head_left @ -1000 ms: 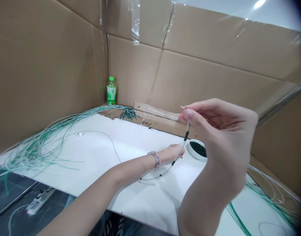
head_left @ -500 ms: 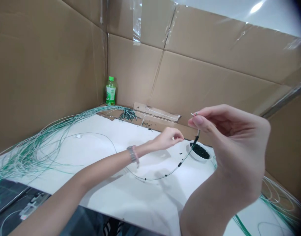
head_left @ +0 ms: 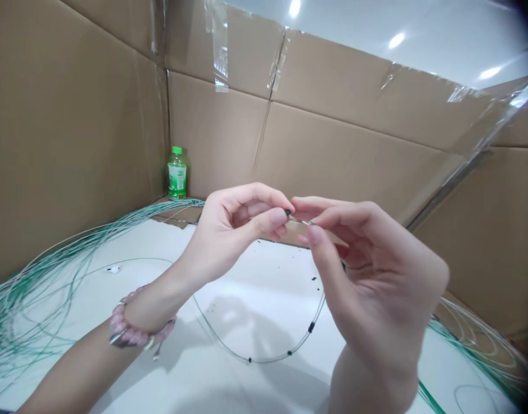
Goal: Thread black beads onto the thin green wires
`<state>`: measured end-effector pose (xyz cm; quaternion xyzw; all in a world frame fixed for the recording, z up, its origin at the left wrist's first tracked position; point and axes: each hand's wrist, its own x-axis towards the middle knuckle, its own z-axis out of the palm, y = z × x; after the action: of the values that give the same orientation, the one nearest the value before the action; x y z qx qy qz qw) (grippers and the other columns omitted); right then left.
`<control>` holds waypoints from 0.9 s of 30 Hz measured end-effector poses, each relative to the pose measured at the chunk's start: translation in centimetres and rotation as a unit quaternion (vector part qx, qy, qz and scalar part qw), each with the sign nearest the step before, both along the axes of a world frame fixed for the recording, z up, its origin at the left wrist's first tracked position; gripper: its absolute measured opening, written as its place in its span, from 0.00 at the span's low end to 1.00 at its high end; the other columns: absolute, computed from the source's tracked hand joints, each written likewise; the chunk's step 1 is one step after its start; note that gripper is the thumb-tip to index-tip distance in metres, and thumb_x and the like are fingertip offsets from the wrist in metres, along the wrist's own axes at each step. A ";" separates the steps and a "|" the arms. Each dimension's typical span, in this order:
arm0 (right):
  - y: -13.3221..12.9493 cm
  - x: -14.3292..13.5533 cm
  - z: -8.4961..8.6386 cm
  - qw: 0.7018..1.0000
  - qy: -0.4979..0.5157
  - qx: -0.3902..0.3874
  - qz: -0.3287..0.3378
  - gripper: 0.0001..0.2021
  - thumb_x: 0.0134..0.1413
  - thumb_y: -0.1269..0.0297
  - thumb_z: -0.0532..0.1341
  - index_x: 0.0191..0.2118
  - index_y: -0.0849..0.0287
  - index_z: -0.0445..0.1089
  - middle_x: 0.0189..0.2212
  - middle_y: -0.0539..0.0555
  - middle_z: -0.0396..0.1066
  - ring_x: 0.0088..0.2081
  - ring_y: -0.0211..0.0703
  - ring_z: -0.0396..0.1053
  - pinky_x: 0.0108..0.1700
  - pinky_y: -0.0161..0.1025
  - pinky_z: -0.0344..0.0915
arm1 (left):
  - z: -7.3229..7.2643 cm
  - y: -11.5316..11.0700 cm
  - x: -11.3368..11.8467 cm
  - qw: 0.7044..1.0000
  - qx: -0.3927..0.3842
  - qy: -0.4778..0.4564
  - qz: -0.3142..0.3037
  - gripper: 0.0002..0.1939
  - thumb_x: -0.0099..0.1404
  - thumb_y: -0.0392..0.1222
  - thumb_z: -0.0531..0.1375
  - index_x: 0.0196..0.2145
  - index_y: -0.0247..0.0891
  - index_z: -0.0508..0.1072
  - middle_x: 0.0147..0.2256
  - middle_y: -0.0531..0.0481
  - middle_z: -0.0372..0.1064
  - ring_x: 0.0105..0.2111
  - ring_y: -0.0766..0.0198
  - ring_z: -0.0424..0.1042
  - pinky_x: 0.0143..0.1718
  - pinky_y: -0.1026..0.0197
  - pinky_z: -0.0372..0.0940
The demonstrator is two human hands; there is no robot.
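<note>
My left hand (head_left: pixel 229 230) is raised at the middle, thumb and forefinger pinched on a small dark bead-like piece (head_left: pixel 288 212). Facing it closely, my right hand (head_left: pixel 376 270) pinches the end of a thin wire, whose pale tip (head_left: pixel 304 222) points at the dark piece. Whether the tip has entered the piece, I cannot tell. The wire (head_left: pixel 270 361) hangs in a loop below both hands, with several small black pieces (head_left: pixel 311 328) threaded along it. The white bowl of black pieces is hidden behind my right hand.
Bundled green and white wires (head_left: pixel 35 310) lie at the left, with more green wires (head_left: pixel 466 348) at the right. A green-capped bottle (head_left: pixel 177 174) stands in the back corner. Cardboard walls (head_left: pixel 332 121) enclose the white table (head_left: pixel 229 391). A small white object (head_left: pixel 114 269) lies at left.
My left hand has come up from near the bowl to meet my right hand, carrying a small dark piece. The view has tilted up slightly, and the wire's loop hangs lower in view.
</note>
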<state>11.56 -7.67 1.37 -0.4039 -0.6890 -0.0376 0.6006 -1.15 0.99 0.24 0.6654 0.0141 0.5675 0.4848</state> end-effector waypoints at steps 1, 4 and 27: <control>-0.1 -0.2 0.0 1.000 -0.005 0.001 -0.001 0.11 0.51 0.79 0.60 0.35 0.55 0.68 0.40 0.48 0.73 0.41 0.38 0.73 0.37 0.35 0.76 | 0.0 0.0 0.0 1.000 0.003 0.002 -0.001 0.02 0.60 0.36 0.62 0.30 0.38 0.75 0.31 0.52 0.73 0.26 0.71 0.72 0.29 0.69 0.72; -0.2 -0.5 -0.1 0.999 -0.009 0.018 -0.028 0.11 0.50 0.79 0.60 0.34 0.54 0.67 0.38 0.47 0.74 0.41 0.38 0.73 0.34 0.33 0.75 | 0.2 -0.1 0.0 1.000 0.009 0.002 0.006 0.02 0.61 0.36 0.62 0.30 0.38 0.75 0.30 0.52 0.74 0.27 0.70 0.73 0.28 0.69 0.72; 0.5 -0.6 -0.1 0.991 -0.038 0.117 -0.051 0.16 0.45 0.83 0.62 0.35 0.53 0.71 0.34 0.49 0.74 0.37 0.42 0.74 0.32 0.35 0.77 | -0.1 -0.9 0.4 0.999 0.007 -0.010 0.038 0.02 0.60 0.34 0.62 0.31 0.38 0.76 0.28 0.54 0.73 0.26 0.72 0.73 0.27 0.73 0.71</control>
<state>10.93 -7.17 1.24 -0.3638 -0.6812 -0.1635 0.6140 -0.74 0.06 0.19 0.6623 0.0304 0.5919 0.4583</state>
